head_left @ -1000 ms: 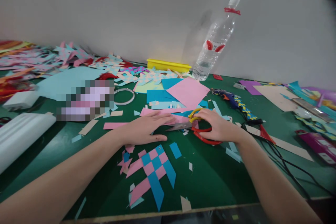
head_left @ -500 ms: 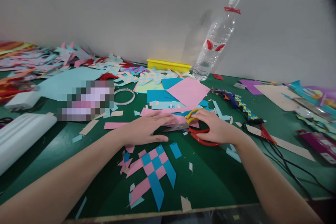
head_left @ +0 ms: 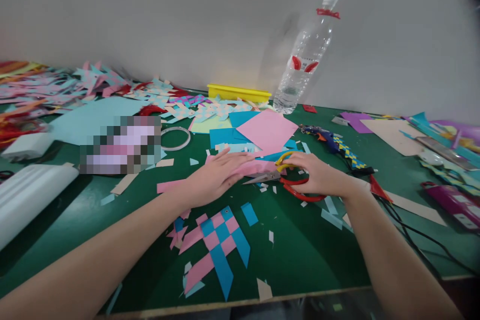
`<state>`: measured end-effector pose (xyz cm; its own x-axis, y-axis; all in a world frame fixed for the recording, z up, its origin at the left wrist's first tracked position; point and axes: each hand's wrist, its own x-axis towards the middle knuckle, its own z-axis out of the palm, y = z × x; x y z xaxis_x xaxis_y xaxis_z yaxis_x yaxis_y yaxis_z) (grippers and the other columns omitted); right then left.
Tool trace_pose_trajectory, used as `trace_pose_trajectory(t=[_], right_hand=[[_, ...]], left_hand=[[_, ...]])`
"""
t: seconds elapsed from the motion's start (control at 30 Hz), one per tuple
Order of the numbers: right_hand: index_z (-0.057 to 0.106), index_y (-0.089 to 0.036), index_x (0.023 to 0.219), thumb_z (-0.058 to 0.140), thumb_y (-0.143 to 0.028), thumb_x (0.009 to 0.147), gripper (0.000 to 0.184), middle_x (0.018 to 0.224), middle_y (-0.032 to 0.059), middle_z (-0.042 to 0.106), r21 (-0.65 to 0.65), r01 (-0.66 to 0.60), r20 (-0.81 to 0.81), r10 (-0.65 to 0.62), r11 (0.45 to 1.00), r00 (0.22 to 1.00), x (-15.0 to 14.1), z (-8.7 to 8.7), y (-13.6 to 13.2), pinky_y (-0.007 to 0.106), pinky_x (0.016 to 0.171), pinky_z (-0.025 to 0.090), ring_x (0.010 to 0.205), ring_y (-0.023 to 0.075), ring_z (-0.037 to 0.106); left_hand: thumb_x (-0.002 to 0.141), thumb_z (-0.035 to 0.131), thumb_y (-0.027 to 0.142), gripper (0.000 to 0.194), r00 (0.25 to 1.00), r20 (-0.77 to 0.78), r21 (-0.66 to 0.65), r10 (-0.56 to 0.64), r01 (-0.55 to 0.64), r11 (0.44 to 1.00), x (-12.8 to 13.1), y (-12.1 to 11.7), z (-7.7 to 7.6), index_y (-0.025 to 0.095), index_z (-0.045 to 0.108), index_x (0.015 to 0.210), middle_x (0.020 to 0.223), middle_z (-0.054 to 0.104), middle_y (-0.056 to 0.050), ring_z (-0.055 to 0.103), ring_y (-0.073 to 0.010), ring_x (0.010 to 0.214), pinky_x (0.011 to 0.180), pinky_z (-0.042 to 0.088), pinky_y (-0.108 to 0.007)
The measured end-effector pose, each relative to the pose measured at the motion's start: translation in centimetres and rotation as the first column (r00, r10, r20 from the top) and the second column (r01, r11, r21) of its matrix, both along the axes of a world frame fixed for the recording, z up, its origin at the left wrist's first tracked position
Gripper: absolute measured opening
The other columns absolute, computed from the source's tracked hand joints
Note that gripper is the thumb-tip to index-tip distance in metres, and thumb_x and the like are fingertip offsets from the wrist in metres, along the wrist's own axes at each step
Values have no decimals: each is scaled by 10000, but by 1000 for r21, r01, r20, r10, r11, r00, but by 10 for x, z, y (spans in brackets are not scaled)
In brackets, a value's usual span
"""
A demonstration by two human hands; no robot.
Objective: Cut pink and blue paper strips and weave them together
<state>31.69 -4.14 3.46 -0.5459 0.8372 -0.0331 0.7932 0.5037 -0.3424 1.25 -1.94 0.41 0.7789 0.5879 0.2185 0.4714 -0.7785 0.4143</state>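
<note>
My right hand grips a pair of scissors with one yellow and one red handle loop. The blades point left, low over the green table. My left hand lies flat, fingers stretched out, on pink paper strips just behind the blades. Its palm and the covered part of the strips are hidden. Nearer to me is a woven pink and blue paper fish with a small eye. A blue paper piece sits to its right, and a smaller pink and blue scrap to its left.
Behind my hands are a pink sheet and blue sheets. A tape ring, a tilted-looking water bottle and a yellow holder stand farther back. Black cables run at right; paper piles lie left.
The scissors and my right hand have shifted slightly to the right. My left hand has moved a little right and up, and its thumb has drawn in out of clear sight.
</note>
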Motion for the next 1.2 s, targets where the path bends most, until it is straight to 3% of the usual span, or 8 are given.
trace_pose_trajectory(t=[0.07, 0.2, 0.4, 0.57, 0.7, 0.83, 1.03, 1.2], right_hand=[[602, -275, 1183, 649, -290, 723, 463, 1228, 59, 590, -2, -4, -5, 4, 1000, 1000, 1, 0, 1, 426, 988, 413, 1157, 271, 530], [625, -276, 1157, 647, -305, 723, 436, 1229, 59, 600, -14, 2, -8, -2, 1000, 1000, 3, 1, 1, 417, 973, 433, 1136, 270, 554], [620, -287, 1155, 637, -318, 731, 426, 1253, 46, 583, -29, 47, 31, -47, 998, 998, 8, 3, -1, 431, 987, 417, 1142, 269, 547], [583, -296, 1183, 620, -312, 753, 432, 1262, 38, 577, -16, 25, 10, -24, 1000, 1000, 4, 4, -2, 441, 1019, 376, 1193, 267, 507], [566, -295, 1188, 618, -308, 761, 430, 1262, 42, 573, -34, 12, 3, -12, 999, 1000, -2, 3, -4, 452, 1029, 357, 1221, 276, 477], [557, -299, 1192, 631, -293, 752, 446, 1289, 37, 549, -50, 8, -6, -9, 999, 1000, -5, -1, -3, 448, 1024, 358, 1223, 273, 470], [554, -289, 1196, 633, -292, 754, 450, 1278, 56, 550, -36, 1, -2, -1, 999, 1000, -5, -5, 0, 463, 1018, 357, 1226, 285, 462], [545, -295, 1212, 629, -304, 762, 458, 1285, 58, 541, -39, -1, -4, 1, 999, 1000, -4, -6, 0, 460, 1017, 362, 1234, 285, 453]], left_hand=[[1014, 246, 319, 430, 999, 3, 23, 34, -34, 999, -9, 6, 1, 275, 349, 1429, 1448, 438, -23, 350, -199, 1354, 1144, 226, -427], [997, 360, 306, 384, 996, -51, 65, -71, 75, 995, -24, 17, 0, 338, 447, 1369, 1403, 495, 38, 362, -176, 1346, 1144, 244, -395], [964, 322, 102, 451, 989, -92, 66, -117, 124, 990, -26, 20, -9, 313, 529, 1305, 1462, 419, 38, 278, -178, 1393, 1144, 250, -419], [842, 281, -66, 667, 981, -89, 116, -173, 183, 976, -23, 19, -18, 293, 429, 1384, 1494, 367, 30, 207, -164, 1417, 1162, 200, -434], [937, 312, 68, 539, 988, -90, 94, -124, 133, 987, -19, 18, -19, 270, 344, 1436, 1514, 329, 17, 197, -168, 1420, 1168, 191, -410], [986, 317, 186, 441, 991, -104, 83, -82, 91, 992, -15, 16, -16, 255, 381, 1416, 1506, 346, 9, 208, -168, 1417, 1168, 184, -392], [934, 260, 26, 619, 981, -131, 101, -141, 155, 983, -11, 15, -12, 353, 264, 1460, 1530, 282, 75, 190, -141, 1426, 1169, 138, -395], [888, 290, -14, 677, 972, -177, 100, -158, 178, 979, -12, 18, -17, 326, 243, 1472, 1548, 231, 58, 183, -142, 1428, 1175, 121, -372]])
